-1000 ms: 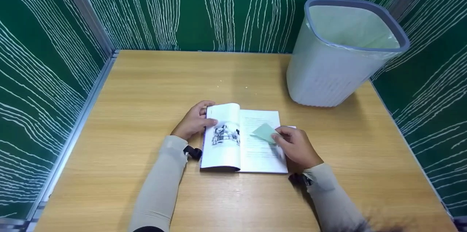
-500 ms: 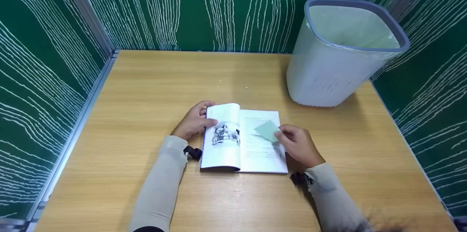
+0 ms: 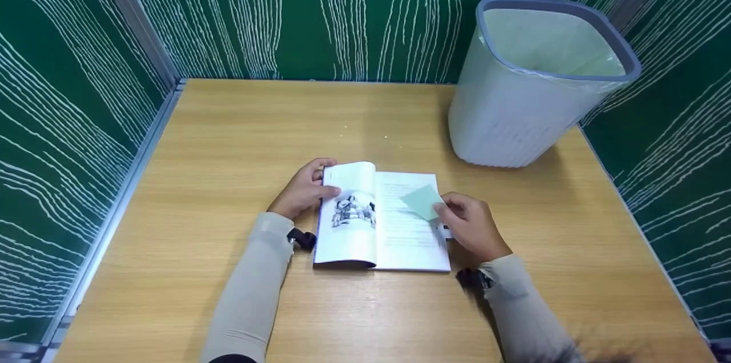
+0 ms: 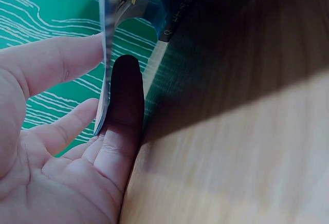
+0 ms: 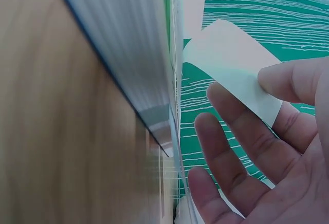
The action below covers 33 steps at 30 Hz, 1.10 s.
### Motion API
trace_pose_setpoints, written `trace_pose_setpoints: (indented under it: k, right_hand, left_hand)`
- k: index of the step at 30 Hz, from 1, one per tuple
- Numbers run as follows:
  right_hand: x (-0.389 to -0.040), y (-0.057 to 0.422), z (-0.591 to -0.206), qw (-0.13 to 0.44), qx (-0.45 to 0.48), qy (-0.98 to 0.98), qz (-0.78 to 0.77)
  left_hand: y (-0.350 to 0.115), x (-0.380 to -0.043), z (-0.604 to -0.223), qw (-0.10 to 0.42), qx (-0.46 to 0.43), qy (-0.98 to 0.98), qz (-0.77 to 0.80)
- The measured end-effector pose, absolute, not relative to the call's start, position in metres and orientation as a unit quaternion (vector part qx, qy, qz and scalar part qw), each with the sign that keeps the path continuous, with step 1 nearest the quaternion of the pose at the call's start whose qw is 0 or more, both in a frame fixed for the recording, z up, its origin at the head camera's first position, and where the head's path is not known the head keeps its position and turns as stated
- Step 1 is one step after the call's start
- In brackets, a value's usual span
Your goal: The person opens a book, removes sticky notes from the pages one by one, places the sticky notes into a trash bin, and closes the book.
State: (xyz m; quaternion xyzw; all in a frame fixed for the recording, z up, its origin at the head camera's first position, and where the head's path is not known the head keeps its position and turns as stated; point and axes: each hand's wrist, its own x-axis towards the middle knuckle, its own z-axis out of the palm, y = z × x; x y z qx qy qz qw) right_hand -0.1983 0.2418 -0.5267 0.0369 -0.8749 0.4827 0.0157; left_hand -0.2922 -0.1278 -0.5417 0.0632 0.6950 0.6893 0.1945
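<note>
An open book [image 3: 411, 249] lies on the table, with a black-and-white drawing on its left page and printed text on the right. My left hand [image 3: 302, 189] holds the raised left side, thumb on the page and fingers behind; the left wrist view shows the dark blue cover [image 4: 146, 3] with gold lettering. My right hand [image 3: 471, 226] pinches a small pale green paper square [image 3: 422, 202] by its corner between thumb and fingers. In the head view the paper overlaps the right page. The right wrist view shows the paper [image 5: 231, 59] held beside the book's page edges [image 5: 128, 44].
A tall white waste bin [image 3: 508, 117] with a grey rim and a pale liner stands at the back right of the wooden table [image 3: 257, 123]. Tiny light specks lie behind the book. Green walls [image 3: 297, 15] with white wavy lines enclose the table.
My right hand has shifted slightly right with the green paper, whose flat face turns more toward the head camera. The left hand and the book stay put.
</note>
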Motion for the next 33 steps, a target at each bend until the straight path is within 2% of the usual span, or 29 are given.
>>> trace_pose_setpoints:
  k: [14, 33]
  right_hand:
    - [-0.1986, 0.2437, -0.5258, 0.003, 0.016, -0.857, 0.516]
    - [-0.1985, 0.2453, -0.5265, 0.036, 0.036, -0.846, 0.531]
  left_hand:
    - [-0.1283, -0.2919, -0.5423, 0.196, 0.061, 0.699, 0.685]
    - [-0.1278, -0.2926, -0.543, 0.193, 0.068, 0.699, 0.685]
